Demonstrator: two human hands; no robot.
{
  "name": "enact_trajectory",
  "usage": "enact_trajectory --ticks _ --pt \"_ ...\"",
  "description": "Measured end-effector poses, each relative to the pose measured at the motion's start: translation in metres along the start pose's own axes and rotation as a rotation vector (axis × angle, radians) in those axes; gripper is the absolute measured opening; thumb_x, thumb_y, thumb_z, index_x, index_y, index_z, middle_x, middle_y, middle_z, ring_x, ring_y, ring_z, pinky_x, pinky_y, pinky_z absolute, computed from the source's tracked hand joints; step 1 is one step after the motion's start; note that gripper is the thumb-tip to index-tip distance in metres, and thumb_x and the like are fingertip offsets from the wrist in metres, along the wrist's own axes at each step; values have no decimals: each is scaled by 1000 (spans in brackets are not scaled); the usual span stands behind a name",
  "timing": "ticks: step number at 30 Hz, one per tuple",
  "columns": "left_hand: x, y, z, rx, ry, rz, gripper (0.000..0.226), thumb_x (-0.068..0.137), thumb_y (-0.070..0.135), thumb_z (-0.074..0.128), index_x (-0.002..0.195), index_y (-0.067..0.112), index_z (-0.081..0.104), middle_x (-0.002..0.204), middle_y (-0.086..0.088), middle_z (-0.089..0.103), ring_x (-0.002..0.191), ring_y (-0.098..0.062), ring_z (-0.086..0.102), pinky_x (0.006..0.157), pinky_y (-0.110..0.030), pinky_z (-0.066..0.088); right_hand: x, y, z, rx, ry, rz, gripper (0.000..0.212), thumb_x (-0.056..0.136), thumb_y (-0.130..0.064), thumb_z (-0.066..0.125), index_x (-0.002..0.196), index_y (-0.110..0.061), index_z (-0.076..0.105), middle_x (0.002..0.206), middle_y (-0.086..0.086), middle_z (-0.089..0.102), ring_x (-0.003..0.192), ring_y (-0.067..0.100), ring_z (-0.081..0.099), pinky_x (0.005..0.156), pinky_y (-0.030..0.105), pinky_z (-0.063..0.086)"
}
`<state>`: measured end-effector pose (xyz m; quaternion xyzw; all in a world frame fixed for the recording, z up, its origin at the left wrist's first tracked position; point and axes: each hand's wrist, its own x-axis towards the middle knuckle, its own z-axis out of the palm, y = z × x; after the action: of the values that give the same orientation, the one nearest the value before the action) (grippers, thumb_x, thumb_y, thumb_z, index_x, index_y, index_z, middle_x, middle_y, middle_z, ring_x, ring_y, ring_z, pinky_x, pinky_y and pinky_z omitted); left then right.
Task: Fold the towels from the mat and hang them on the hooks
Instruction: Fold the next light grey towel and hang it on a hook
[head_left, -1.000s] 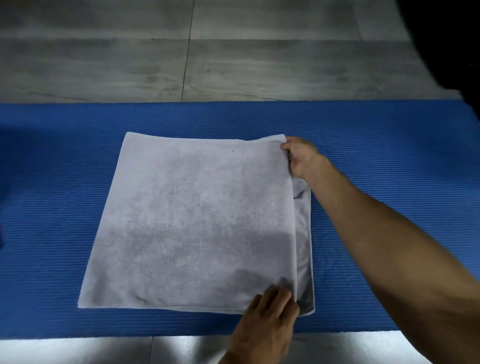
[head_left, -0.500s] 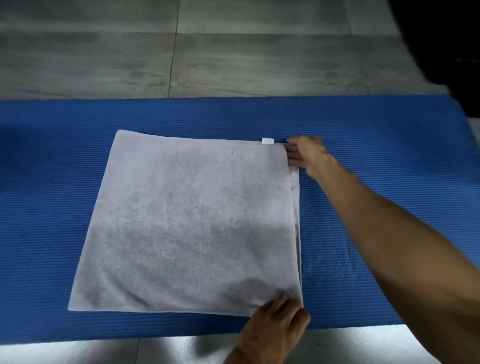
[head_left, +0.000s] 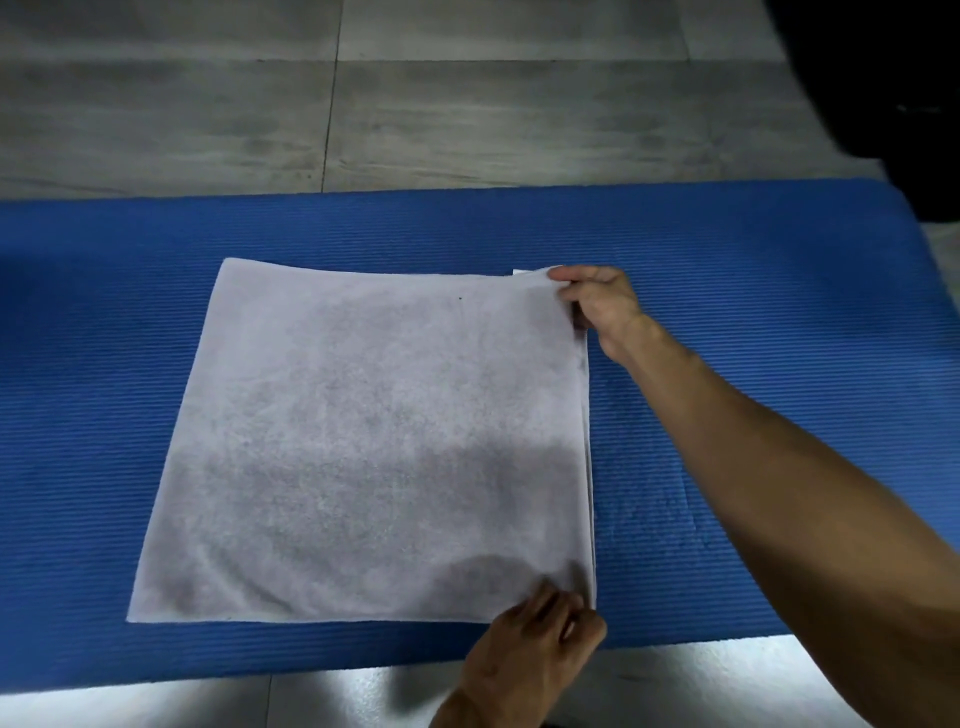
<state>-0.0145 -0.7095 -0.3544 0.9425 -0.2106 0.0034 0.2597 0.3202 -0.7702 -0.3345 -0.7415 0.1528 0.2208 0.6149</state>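
folded grey towel (head_left: 374, 441) lies flat on the blue mat (head_left: 779, 312). right hand (head_left: 602, 306) pinches its far right corner; left hand (head_left: 540, 639) pinches the near right corner.

One towel (head_left: 363, 441), one mat (head_left: 779, 312), two hands: left (head_left: 535, 654), right (head_left: 602, 306).

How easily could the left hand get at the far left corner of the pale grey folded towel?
Probably yes: the left hand pinches the pale grey folded towel at its near right corner, and nothing lies across it.
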Motion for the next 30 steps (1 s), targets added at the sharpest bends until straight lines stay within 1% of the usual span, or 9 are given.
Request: enact_trajectory --ticks 3,8,12,14,16,20,23,26,30 --pt "4 2 0 -1 3 27 15 76 12 58 80 25 53 73 11 58 67 -5 57 48 -17 45 -1 5 -5 28 29 -28 28 86 3 60 103 -16 72 108 0 66 91 9 62 65 14 51" --pt "3 3 5 -5 -150 55 26 72 20 61 94 26 50 85 13 63 77 -4 60 52 -16 49 -1 13 -12 10 94 -34 31 87 5 58 107 -16 69 109 0 64 91 11 62 61 12 50" --pt "-3 6 -1 -70 -159 14 33 73 19 63 103 29 54 93 14 63 82 -4 61 58 -21 53 1 19 -10 -167 155 -75 33 86 1 62 116 -13 64 117 0 58 102 16 62 87 25 54" --pt "-10 -7 -16 -126 -72 -60 35 76 21 67 107 27 53 100 9 64 86 -9 62 65 -24 54 0 21 2 -327 183 -196 32 85 0 61 116 -10 63 124 2 51 114 20 57 101 22 45" --pt "-17 -31 -27 -137 41 -121 30 81 18 60 110 21 54 104 1 65 88 -18 63 72 -26 53 -4 24 6 -449 186 -305 37 86 2 56 122 -5 58 131 7 47 122 22 49 102 16 36" --pt "-46 -102 -60 46 133 -435 39 89 25 44 127 22 51 121 -4 61 105 -26 62 90 -35 48 -11 29 14 -397 236 -284 51 83 6 55 134 2 46 142 8 35 133 26 40 112 20 29" --pt "-71 -140 -81 185 -44 -631 58 93 48 35 145 23 36 149 -11 41 134 -31 41 104 -44 38 -20 26 18 -720 297 -219 71 86 -13 59 149 -4 28 161 10 13 146 30 19 118 28 18" --pt "-86 -150 -80 218 -160 -636 67 92 61 30 151 31 24 159 -8 19 144 -30 22 108 -48 29 -42 22 44 -799 297 -391 69 85 -11 57 148 -7 31 161 14 14 146 33 18 120 39 19" --pt "-85 -147 -79 273 -187 -627 65 91 60 32 148 30 33 156 -11 27 141 -32 29 103 -46 34 -84 48 105 -774 132 -577 60 86 -6 54 144 -10 40 159 11 23 145 27 24 116 32 25"
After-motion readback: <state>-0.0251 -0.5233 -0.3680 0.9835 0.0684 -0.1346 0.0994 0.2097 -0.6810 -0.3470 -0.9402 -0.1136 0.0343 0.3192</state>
